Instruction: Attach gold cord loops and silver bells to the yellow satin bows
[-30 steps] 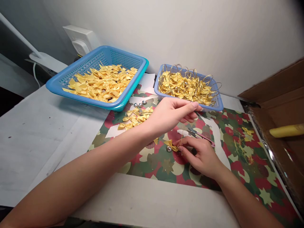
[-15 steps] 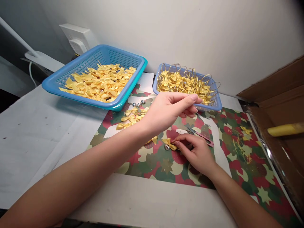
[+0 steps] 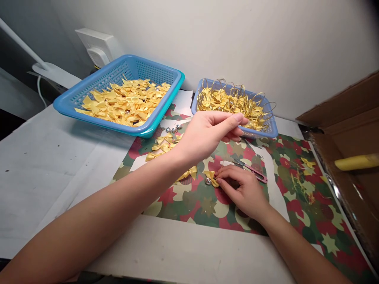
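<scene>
My left hand (image 3: 217, 130) is raised in front of the smaller basket, thumb and fingertips pinched on a thin strand that is barely visible. Lower and to the right, my right hand (image 3: 242, 189) rests on the patterned sheet, its fingers closed on a yellow ribbon bow (image 3: 211, 175). A small silver jingle bell (image 3: 208, 181) lies against that bow. Beside my right hand are thread snips (image 3: 255, 172) with a pink handle. Past my left wrist lie several more bows (image 3: 161, 148), partly covered by my forearm, and several loose bells (image 3: 174, 129).
A large blue basket (image 3: 97, 121) of yellow bows stands at the back left. The smaller blue basket (image 3: 271, 132) holds bows with gold cord loops. Thread scraps (image 3: 303, 189) lie to the right, near a cardboard box (image 3: 352, 130) with a yellow rod (image 3: 357, 162).
My left hand has moved slightly down and left, still pinched. My right hand has stayed almost in place on the bow. The view has shifted a little.
</scene>
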`<action>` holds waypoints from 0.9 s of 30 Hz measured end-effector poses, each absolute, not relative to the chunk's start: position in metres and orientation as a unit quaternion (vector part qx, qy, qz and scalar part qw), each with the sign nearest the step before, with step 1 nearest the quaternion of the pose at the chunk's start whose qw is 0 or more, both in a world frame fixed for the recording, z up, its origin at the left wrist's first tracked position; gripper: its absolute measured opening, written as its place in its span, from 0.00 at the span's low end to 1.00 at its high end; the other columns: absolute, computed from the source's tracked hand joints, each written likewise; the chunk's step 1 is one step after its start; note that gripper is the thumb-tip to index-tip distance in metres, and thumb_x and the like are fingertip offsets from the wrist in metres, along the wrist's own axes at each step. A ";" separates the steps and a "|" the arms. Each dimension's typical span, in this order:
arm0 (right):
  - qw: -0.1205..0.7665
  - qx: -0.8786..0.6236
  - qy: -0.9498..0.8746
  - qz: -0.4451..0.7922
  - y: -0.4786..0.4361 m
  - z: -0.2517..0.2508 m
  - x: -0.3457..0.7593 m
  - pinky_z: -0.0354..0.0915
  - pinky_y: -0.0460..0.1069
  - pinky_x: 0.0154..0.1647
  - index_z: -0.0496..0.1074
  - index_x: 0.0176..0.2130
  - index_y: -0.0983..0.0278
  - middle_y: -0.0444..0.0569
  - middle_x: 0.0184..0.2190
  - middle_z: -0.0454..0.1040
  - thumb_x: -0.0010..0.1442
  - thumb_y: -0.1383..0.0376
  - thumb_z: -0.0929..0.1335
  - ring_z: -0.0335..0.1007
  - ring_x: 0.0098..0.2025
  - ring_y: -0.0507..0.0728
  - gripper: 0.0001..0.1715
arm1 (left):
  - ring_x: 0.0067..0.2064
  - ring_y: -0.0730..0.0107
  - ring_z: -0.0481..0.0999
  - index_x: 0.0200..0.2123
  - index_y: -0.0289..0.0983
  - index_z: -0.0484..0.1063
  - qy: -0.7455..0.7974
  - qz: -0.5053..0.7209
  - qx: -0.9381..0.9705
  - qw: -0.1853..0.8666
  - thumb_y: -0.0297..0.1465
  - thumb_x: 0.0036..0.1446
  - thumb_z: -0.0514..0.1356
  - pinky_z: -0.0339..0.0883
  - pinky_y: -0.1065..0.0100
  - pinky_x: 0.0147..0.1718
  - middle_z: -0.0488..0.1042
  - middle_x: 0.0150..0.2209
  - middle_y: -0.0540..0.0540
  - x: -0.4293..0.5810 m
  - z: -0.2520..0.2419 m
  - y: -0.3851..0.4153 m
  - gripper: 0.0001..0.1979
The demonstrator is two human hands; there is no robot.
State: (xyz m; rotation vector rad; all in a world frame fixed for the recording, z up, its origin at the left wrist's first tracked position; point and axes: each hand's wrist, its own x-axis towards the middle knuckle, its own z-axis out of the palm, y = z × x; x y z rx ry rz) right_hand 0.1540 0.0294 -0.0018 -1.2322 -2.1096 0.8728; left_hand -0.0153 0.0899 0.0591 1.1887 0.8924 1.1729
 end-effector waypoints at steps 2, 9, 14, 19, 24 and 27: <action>0.266 -0.458 -0.786 0.320 0.029 -0.002 0.154 0.70 0.52 0.41 0.74 0.32 0.61 0.49 0.35 0.78 0.60 0.72 0.67 0.75 0.38 0.57 0.08 | 0.35 0.71 0.80 0.34 0.37 0.81 0.385 0.503 0.508 0.583 0.36 0.60 0.61 0.73 0.71 0.35 0.81 0.30 0.47 -0.015 0.058 0.091 0.11; 0.255 -0.463 -0.788 0.314 0.029 -0.001 0.152 0.69 0.51 0.38 0.74 0.30 0.61 0.48 0.34 0.77 0.59 0.72 0.67 0.74 0.37 0.56 0.09 | 0.34 0.71 0.80 0.33 0.37 0.81 0.389 0.525 0.503 0.565 0.36 0.60 0.61 0.73 0.71 0.36 0.80 0.30 0.47 -0.018 0.061 0.091 0.11; 0.246 -0.466 -0.788 0.320 0.028 -0.001 0.152 0.70 0.51 0.37 0.73 0.30 0.61 0.49 0.35 0.76 0.59 0.73 0.66 0.74 0.35 0.56 0.09 | 0.34 0.69 0.80 0.32 0.36 0.81 0.396 0.533 0.506 0.551 0.38 0.59 0.63 0.74 0.70 0.35 0.80 0.29 0.46 -0.018 0.061 0.090 0.12; 0.241 -0.466 -0.786 0.326 0.028 -0.002 0.152 0.70 0.51 0.36 0.73 0.30 0.62 0.49 0.35 0.75 0.58 0.73 0.66 0.74 0.35 0.56 0.09 | 0.33 0.70 0.81 0.32 0.36 0.81 0.398 0.547 0.501 0.540 0.37 0.59 0.63 0.74 0.69 0.36 0.80 0.29 0.46 -0.016 0.059 0.091 0.11; 0.242 -0.461 -0.784 0.338 0.028 -0.004 0.152 0.70 0.51 0.37 0.72 0.30 0.62 0.49 0.35 0.74 0.58 0.74 0.66 0.74 0.35 0.56 0.09 | 0.32 0.73 0.80 0.31 0.35 0.80 0.392 0.565 0.491 0.534 0.35 0.60 0.62 0.74 0.71 0.36 0.80 0.29 0.47 -0.016 0.056 0.092 0.10; 0.246 -0.464 -0.782 0.336 0.028 -0.004 0.152 0.69 0.51 0.37 0.72 0.30 0.62 0.49 0.35 0.74 0.58 0.74 0.66 0.74 0.35 0.56 0.09 | 0.31 0.74 0.79 0.32 0.35 0.80 0.381 0.575 0.485 0.538 0.35 0.59 0.63 0.74 0.72 0.35 0.80 0.29 0.48 -0.015 0.055 0.093 0.10</action>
